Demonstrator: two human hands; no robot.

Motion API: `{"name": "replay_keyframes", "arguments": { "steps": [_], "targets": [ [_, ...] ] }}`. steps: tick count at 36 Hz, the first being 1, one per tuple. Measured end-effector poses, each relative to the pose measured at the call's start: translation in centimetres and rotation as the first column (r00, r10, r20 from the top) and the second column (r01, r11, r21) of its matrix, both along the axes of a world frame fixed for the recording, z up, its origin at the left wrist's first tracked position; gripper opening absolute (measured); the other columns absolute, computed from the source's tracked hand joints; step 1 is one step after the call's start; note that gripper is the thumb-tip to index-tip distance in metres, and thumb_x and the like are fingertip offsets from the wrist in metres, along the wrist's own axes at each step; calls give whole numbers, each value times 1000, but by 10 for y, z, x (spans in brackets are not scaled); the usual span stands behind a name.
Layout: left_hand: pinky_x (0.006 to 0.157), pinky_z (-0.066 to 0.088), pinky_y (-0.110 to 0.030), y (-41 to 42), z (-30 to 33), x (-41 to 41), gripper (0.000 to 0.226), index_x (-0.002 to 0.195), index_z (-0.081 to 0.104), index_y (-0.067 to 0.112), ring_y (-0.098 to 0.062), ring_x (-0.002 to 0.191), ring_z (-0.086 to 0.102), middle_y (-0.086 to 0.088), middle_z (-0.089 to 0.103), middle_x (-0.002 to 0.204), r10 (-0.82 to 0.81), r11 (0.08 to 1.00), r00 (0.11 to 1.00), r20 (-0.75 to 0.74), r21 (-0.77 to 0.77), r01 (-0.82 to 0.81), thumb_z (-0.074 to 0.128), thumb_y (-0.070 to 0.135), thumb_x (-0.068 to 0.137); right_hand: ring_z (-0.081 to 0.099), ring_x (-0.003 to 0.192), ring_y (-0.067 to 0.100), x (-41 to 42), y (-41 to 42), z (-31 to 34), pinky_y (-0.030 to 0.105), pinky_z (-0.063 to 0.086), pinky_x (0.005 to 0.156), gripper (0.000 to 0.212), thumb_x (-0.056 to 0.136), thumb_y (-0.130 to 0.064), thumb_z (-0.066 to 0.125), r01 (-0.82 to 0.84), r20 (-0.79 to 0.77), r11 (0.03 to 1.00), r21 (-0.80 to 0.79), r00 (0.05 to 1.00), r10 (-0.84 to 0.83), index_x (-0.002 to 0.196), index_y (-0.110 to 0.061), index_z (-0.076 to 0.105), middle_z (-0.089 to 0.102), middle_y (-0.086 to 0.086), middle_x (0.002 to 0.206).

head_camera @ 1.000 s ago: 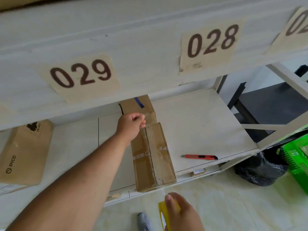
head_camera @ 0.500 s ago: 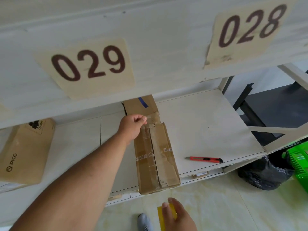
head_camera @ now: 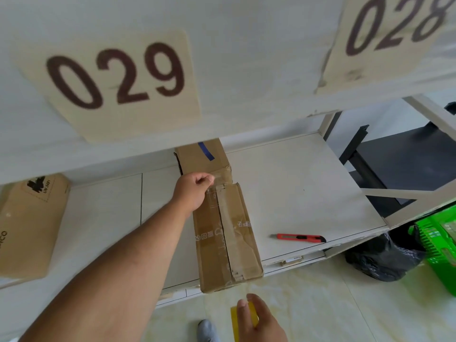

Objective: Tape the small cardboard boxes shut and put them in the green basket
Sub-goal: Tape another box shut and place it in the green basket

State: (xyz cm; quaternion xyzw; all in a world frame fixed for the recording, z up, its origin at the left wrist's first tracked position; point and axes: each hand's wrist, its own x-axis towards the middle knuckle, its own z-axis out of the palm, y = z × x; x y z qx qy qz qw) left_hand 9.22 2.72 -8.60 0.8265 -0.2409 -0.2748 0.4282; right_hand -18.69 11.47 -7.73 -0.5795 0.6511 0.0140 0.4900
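A long brown cardboard box lies on the white shelf, its near end overhanging the front edge. Clear tape runs along its top seam. My left hand is at the box's far end, fingers curled and pinching the clear tape end there. My right hand is low in front of the box and grips a yellow tape roll. The green basket stands on the floor at the right edge, partly cut off.
A second cardboard box with a blue mark sits behind the first. Another brown box lies on the shelf at left. A red utility knife rests right of the box. A black bag sits on the floor beside the basket.
The view has shifted closer to the shelf. My left hand stays at the box's far end pinching tape. My right hand with the yellow roll stays low near the box's near end.
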Motion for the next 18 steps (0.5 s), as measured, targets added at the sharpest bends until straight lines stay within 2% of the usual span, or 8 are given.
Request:
{"name": "replay_keyframes", "arguments": {
  "steps": [5, 8, 10, 13, 15, 18],
  "targets": [
    [75, 41, -15, 0, -5, 2, 19, 109, 75, 19, 7, 90, 57, 10, 71, 103, -3, 1000, 1000, 3, 7, 3, 60, 26, 101, 67, 112, 15, 2, 1, -4, 14, 34, 72, 34, 100, -52, 49, -7, -16, 1000, 6, 1000, 7, 131, -41, 58, 72, -6, 118],
    [70, 39, -11, -1, -8, 2, 19, 109, 75, 19, 7, 88, 57, 13, 69, 99, -5, 1000, 1000, 6, 16, 5, 60, 27, 101, 68, 110, 15, 4, 1, -10, 12, 34, 69, 33, 100, -50, 52, -8, -17, 1000, 3, 1000, 8, 130, -38, 60, 66, -8, 99],
    [67, 38, -11, -2, -11, 1, 19, 108, 75, 19, 6, 86, 57, 11, 69, 98, -2, 1000, 1000, 5, 24, 1, 60, 27, 101, 68, 109, 14, 5, 1, -14, 12, 33, 68, 33, 100, -51, 51, -15, -21, 1000, 9, 1000, 15, 130, -38, 59, 58, -11, 94],
    [67, 39, -11, -2, -15, 0, 19, 108, 75, 18, 2, 88, 59, 8, 70, 102, 7, 999, 1000, 8, 32, -7, 60, 28, 101, 67, 110, 13, 5, -1, -20, 12, 37, 73, 36, 100, -54, 48, -10, -26, 1000, 7, 1000, 10, 132, -39, 57, 61, -12, 99],
    [68, 39, -11, -3, -18, 0, 20, 108, 75, 17, -3, 92, 61, 7, 71, 104, 21, 999, 1000, -4, 31, -21, 61, 27, 100, 67, 111, 13, 5, -2, -23, 13, 40, 79, 38, 100, -57, 47, -3, -37, 1000, 6, 999, 3, 132, -40, 56, 68, -11, 110],
    [69, 39, -11, -3, -23, -1, 19, 109, 75, 17, 1, 89, 59, 7, 70, 104, 39, 999, 999, -19, 33, -39, 61, 27, 100, 66, 112, 11, 5, -4, -29, 15, 43, 85, 43, 96, -63, 47, 10, -44, 999, 36, 999, -8, 131, -40, 58, 70, -12, 117]
  ]
}}
